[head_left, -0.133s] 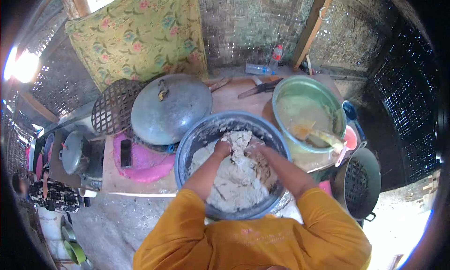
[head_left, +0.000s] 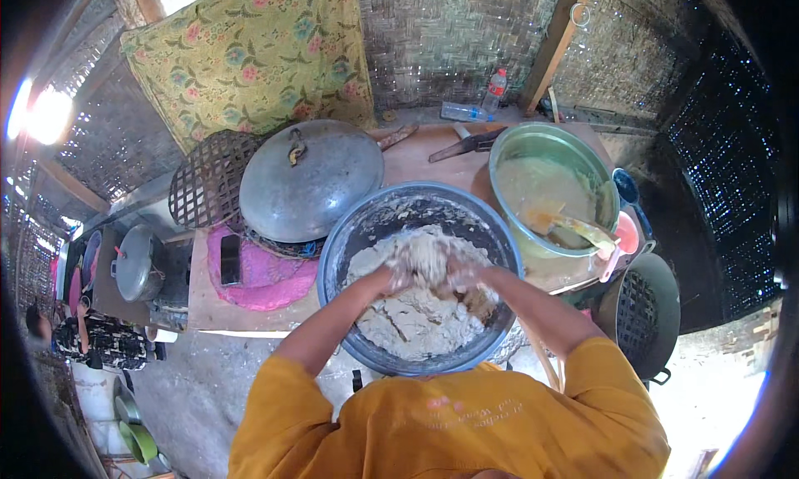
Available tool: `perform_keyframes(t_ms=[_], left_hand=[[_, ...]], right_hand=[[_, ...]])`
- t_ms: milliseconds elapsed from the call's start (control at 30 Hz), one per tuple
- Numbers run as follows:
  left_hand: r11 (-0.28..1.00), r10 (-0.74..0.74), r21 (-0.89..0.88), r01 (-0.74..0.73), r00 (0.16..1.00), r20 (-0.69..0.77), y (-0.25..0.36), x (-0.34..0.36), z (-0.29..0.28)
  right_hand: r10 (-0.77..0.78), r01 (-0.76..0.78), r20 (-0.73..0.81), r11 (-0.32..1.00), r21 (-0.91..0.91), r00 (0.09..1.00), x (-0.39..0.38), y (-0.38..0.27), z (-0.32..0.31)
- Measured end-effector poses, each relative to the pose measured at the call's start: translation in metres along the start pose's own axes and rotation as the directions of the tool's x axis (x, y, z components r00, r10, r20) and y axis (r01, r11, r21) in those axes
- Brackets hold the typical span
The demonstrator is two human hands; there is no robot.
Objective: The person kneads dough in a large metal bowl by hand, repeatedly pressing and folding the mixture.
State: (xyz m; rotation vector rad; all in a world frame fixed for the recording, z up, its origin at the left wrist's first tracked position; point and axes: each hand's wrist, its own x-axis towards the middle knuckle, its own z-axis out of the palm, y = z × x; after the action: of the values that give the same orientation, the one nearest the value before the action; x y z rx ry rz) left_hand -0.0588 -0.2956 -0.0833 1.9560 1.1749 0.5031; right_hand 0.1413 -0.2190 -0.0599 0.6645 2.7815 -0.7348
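A large blue-grey basin (head_left: 337,333) holds pale, crumbly dough (head_left: 408,317), with a browner patch of it on the right side. My left hand (head_left: 398,274) and my right hand (head_left: 463,273) are both inside, either side of a whitish clump. Their fingers are curled into this clump and pressed against it, smeared by motion and partly hidden by the dough. White residue coats both hands.
A green basin (head_left: 613,192) of cloudy liquid stands right of mine, near a pink scoop (head_left: 626,233). On the left sit a domed metal lid (head_left: 312,183), a pink bag (head_left: 270,292) and a dark phone (head_left: 230,260). A knife (head_left: 466,144) lies behind. Another person (head_left: 100,337) is far left.
My hands have come up slightly with the clump between them, and the left elbow has swung outward. The basin appears a little higher and to the right as the view shifts.
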Motion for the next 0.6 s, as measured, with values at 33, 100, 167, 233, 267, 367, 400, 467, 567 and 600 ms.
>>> perform_keyframes(t_ms=[33,100,167,233,267,367,400,467,567,600], left_hand=[[0.996,0.029,0.088,-0.033,0.998,0.050,0.028,-0.032,-0.006],[0.948,0.003,0.315,-0.031,0.996,0.090,0.074,-0.080,0.000],[0.968,-0.049,0.249,0.038,0.998,0.039,0.055,-0.120,0.037],[0.730,-0.255,0.648,0.216,0.966,-0.035,0.098,-0.122,0.043],[0.740,-0.270,0.628,0.239,0.962,-0.046,0.093,-0.115,0.044],[0.759,-0.360,0.566,0.322,0.932,-0.046,0.060,-0.086,0.050],[0.757,-0.407,0.545,0.360,0.913,-0.038,0.048,-0.069,0.047],[0.885,-0.243,0.362,0.292,0.954,-0.176,0.024,-0.053,0.039],[0.915,-0.314,0.132,0.382,0.877,-0.364,0.006,-0.034,0.040],[0.846,-0.413,0.198,0.494,0.844,-0.342,0.002,-0.023,0.043]], right_hand=[[-0.003,0.000,-0.048,0.997,-0.073,0.999,-0.031,-0.040,0.004],[0.097,-0.122,-0.201,0.986,-0.115,0.975,-0.073,-0.088,0.032],[0.219,-0.225,-0.049,0.950,-0.218,0.974,-0.076,-0.132,0.059],[0.146,-0.197,-0.177,0.928,-0.316,0.973,-0.063,-0.125,0.109],[0.186,-0.227,-0.184,0.945,-0.236,0.965,-0.057,-0.122,0.108],[0.293,-0.302,-0.153,0.952,-0.045,0.944,-0.037,-0.115,0.090],[0.314,-0.321,-0.129,0.946,-0.036,0.941,-0.025,-0.119,0.054],[0.419,-0.411,-0.096,0.907,0.089,0.903,-0.009,-0.103,0.048],[0.529,-0.501,-0.070,0.832,0.239,0.845,0.024,-0.051,0.075],[0.504,-0.483,-0.084,0.856,0.185,0.860,0.029,-0.045,0.069]])
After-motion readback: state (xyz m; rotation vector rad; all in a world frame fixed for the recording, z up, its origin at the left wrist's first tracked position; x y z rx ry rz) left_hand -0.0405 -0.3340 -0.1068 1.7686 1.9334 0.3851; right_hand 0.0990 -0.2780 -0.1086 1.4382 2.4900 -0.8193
